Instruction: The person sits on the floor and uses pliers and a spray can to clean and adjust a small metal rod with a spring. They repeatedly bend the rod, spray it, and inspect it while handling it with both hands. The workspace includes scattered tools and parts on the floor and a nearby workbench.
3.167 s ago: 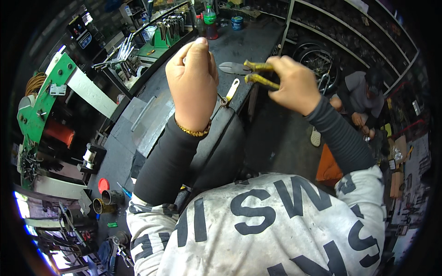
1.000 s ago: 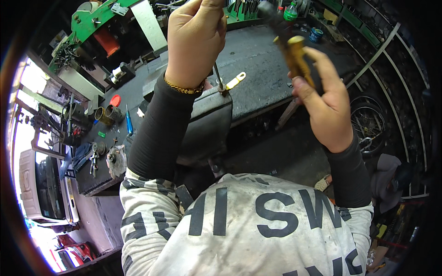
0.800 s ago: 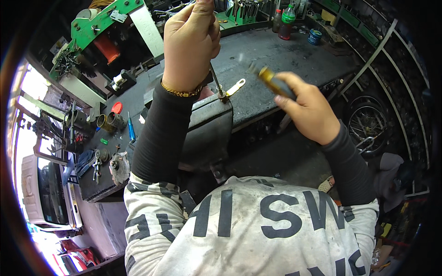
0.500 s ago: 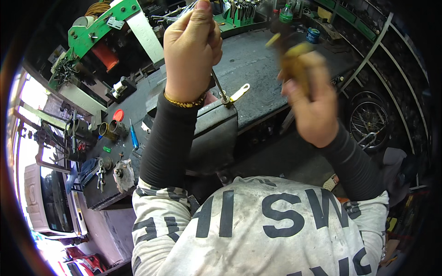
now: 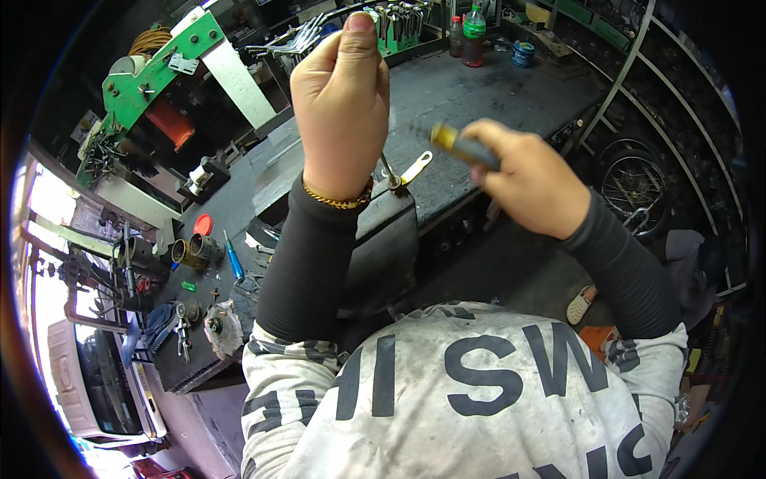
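Note:
My left hand (image 5: 339,116), raised over the bench, is closed around the top of a thin metal rod (image 5: 387,168). The rod runs down into a small round metal fitting (image 5: 393,182) at the edge of a dark block, beside a flat brass-coloured strip (image 5: 416,168) with a slotted end. My right hand (image 5: 535,180) is closed on yellow-handled pliers (image 5: 459,145), held to the right of the rod with their head smeared by motion. The top end of the rod is hidden in my left fist.
The dark workbench (image 5: 527,100) carries bottles (image 5: 473,44) at the back, tool racks (image 5: 399,28), a green machine frame (image 5: 159,64), cans (image 5: 199,251) and a blue-handled tool (image 5: 234,259). At right are shelving, a spoked wheel (image 5: 634,188) and a crouching person (image 5: 686,259).
The pliers, clearly seen 3.2 seconds ago, have swung up and down in my right hand and are now lower, with the fingertips further left than half a second ago. My left hand stays closed.

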`<state>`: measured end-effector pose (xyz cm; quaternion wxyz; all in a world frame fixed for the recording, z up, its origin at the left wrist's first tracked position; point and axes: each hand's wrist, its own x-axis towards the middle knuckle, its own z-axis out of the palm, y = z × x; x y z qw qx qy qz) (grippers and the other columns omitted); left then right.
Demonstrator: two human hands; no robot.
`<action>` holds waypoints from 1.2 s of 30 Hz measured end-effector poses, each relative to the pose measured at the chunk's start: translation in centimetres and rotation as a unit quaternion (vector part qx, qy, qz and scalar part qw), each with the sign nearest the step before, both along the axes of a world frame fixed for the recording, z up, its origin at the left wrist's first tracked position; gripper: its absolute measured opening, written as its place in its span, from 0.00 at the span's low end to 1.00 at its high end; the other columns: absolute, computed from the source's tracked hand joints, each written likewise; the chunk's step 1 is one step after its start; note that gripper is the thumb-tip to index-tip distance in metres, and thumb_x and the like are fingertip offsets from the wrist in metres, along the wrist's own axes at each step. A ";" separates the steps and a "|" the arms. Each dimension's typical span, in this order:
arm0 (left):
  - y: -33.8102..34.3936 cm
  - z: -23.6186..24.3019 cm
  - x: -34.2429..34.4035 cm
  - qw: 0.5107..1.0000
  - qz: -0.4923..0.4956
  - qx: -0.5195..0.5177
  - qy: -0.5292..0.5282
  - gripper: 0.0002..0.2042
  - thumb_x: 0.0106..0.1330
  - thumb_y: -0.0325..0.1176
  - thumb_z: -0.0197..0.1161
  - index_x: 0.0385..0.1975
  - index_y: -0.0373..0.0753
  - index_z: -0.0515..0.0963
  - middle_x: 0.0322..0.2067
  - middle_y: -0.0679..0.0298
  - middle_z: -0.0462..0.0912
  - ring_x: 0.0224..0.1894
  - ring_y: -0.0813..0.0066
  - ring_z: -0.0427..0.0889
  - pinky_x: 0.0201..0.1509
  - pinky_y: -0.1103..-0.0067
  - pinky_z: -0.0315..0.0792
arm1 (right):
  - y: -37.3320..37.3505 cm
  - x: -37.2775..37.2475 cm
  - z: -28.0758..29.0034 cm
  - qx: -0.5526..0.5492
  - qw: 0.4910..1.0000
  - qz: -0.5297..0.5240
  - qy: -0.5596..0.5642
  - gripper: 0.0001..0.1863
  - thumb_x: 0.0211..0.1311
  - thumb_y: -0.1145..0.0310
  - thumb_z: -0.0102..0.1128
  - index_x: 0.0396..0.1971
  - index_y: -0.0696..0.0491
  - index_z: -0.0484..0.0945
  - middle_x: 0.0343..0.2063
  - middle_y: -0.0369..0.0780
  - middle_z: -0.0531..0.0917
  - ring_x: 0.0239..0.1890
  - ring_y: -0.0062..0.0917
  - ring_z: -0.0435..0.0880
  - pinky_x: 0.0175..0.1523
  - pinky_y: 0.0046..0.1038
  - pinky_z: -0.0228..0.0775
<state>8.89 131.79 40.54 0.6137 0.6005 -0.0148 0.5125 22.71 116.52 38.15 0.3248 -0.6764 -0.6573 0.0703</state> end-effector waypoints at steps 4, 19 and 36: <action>-0.7 0.7 0.6 1.000 -0.015 0.003 -0.004 0.19 0.75 0.42 0.51 0.20 0.42 0.64 0.14 0.71 0.60 0.13 0.87 0.52 0.15 0.86 0.46 | 0.0 0.4 -2.0 0.134 0.991 -0.018 -0.018 0.08 0.57 0.75 0.54 0.37 0.57 0.72 0.25 0.53 0.80 0.31 0.50 0.81 0.39 0.46 0.72; -0.4 0.4 -0.4 1.000 0.020 -0.004 -0.008 0.18 0.75 0.38 0.50 0.20 0.42 0.62 0.13 0.73 0.58 0.12 0.87 0.50 0.14 0.84 0.44 | 0.4 0.7 1.7 -0.032 0.989 -0.041 -0.137 0.09 0.57 0.68 0.60 0.33 0.56 0.77 0.25 0.51 0.81 0.31 0.47 0.82 0.37 0.41 0.74; -1.6 0.5 -0.5 0.999 0.040 -0.006 0.006 0.19 0.75 0.39 0.50 0.19 0.41 0.62 0.14 0.71 0.56 0.13 0.85 0.50 0.16 0.83 0.44 | 2.1 1.9 -0.9 -0.058 0.978 -0.020 -0.200 0.06 0.60 0.73 0.56 0.36 0.58 0.75 0.24 0.49 0.80 0.29 0.44 0.82 0.34 0.40 0.72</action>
